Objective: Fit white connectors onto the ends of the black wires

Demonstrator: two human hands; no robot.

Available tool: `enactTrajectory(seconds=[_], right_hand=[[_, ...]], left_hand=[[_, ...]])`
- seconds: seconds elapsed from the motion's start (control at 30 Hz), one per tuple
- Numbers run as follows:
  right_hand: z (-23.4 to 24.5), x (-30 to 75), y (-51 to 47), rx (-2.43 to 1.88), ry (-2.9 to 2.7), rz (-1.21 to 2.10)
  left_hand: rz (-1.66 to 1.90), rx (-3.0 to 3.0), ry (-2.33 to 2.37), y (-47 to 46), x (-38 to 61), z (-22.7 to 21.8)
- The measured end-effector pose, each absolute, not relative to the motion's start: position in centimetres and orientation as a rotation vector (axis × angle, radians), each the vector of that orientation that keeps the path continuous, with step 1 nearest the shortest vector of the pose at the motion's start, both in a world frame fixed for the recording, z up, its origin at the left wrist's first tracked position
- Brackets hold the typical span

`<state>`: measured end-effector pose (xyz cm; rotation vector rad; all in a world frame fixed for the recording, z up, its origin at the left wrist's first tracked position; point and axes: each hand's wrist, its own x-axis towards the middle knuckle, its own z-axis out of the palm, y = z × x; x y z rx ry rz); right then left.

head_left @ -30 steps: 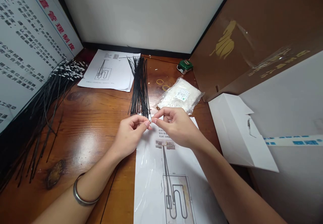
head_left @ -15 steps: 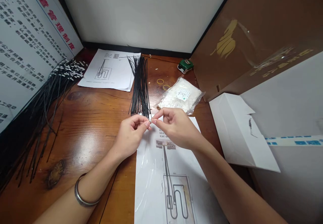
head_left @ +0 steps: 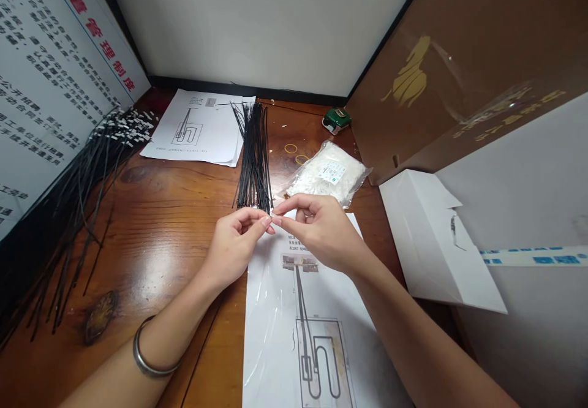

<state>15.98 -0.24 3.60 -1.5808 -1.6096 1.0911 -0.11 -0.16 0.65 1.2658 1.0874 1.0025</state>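
My left hand [head_left: 235, 244] and my right hand [head_left: 316, 227] meet fingertip to fingertip above the wooden table [head_left: 151, 224]. Both pinch a tiny white piece [head_left: 272, 217] between thumb and forefinger; it is too small to name. Just beyond the fingertips lies a bundle of black wires [head_left: 254, 157], its near ends close to my left fingers. Under my hands lies a plastic-covered drawing sheet [head_left: 303, 328]. A clear bag of small white parts [head_left: 328, 174] rests right behind my right hand.
A fan of black wires with white tags [head_left: 80, 187] lies along the left, beside a printed board [head_left: 41, 77]. Another drawing sheet [head_left: 199, 127] sits at the back. A green tape measure [head_left: 336, 119], rubber bands [head_left: 291, 149], a white box [head_left: 434, 242] and brown cardboard [head_left: 459, 59] stand right.
Almost nothing: both hands stay pinched together at the same spot, the fingertips shifting only slightly upward.
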Motion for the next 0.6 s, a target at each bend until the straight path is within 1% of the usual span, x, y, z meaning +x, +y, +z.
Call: enactTrajectory(seconds=[0.1,0.27,0.33,0.43,0.6], right_hand=[[3.7,16.3,-0.2,-1.564,-1.597,1.013],[4.5,17.4,0.4,-1.626,-1.313,0.649],[4.8,18.0,0.6,-1.615,-1.273,0.611],[5.1,19.4,1.0,-1.626,-1.352,0.624],[4.0,22.4,1.8,-1.947,-1.604,0.377]], left_hand=[[0.979,1.288,1.103,-0.4,-0.1,0.7],[0.832,1.405,1.062,-1.1,0.0,0.5],[0.778,1.432,1.057,-1.3,0.0,0.4],[0.839,1.437,1.101,-0.8,-0.4,0.7],[1.018,1.354,1.4,2.7,-4.4,3.6]])
